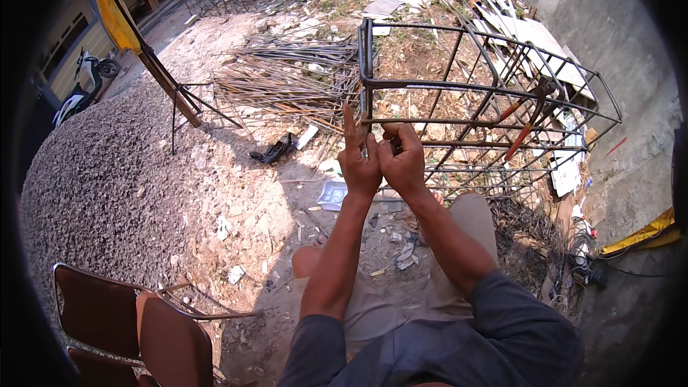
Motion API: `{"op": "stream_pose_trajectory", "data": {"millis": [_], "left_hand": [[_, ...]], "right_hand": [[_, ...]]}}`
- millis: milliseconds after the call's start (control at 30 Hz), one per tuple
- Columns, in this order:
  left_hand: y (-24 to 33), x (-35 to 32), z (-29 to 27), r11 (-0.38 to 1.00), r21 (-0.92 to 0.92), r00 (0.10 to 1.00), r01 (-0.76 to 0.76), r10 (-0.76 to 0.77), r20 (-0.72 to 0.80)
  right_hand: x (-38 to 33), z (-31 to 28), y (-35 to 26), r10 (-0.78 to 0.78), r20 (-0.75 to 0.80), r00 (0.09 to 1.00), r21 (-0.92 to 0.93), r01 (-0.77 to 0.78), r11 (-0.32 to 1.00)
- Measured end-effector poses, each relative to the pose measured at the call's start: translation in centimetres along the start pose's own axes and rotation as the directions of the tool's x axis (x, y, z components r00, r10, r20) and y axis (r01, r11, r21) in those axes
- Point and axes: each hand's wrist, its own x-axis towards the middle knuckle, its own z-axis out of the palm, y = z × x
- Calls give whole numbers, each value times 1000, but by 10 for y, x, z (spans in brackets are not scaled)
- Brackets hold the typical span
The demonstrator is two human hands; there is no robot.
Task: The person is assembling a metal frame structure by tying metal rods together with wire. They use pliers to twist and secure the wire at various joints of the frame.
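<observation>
A rebar cage (444, 87) stands before me, its near-left end by my hands. My left hand (360, 166) is at that corner, index finger stretched upward and the other fingers curled in. Right beside it, my right hand (403, 165) is closed, its fingers bent near the end of a long bar of the cage. The two hands touch or nearly touch. Whatever lies between the fingertips is too small or hidden to make out. Pincers (527, 123) with red-orange handles hang on the cage bars, farther right.
Loose rebar rods (287, 75) lie piled beyond my hands. A gravel heap (100, 186) fills the left, with brown chairs (172, 337) at the lower left. A concrete wall (616, 64) bounds the right side. A pole on a stand (172, 89) rises left of the rods.
</observation>
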Motion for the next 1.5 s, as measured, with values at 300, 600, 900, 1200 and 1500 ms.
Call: {"op": "stream_pose_trajectory", "data": {"millis": [300,600,900,1200,1500], "left_hand": [[11,19,-43,999,47,927,9,-26,374],[12,21,-53,951,-140,868,276,-184,461],[10,21,-56,990,-106,887,98,-38,461],[-30,24,-37,752,-467,878,465,-324,352],[-44,34,-28,852,-404,925,334,-214,312]], "right_hand": [[-3,-7,-14,-207,102,973,-339,229,912],[-3,1,-19,-301,62,952,-333,304,893],[-5,4,-13,-298,58,953,-286,302,909],[-13,23,12,-377,-62,924,-128,367,921],[0,25,35,-443,-22,896,36,444,895]]}}
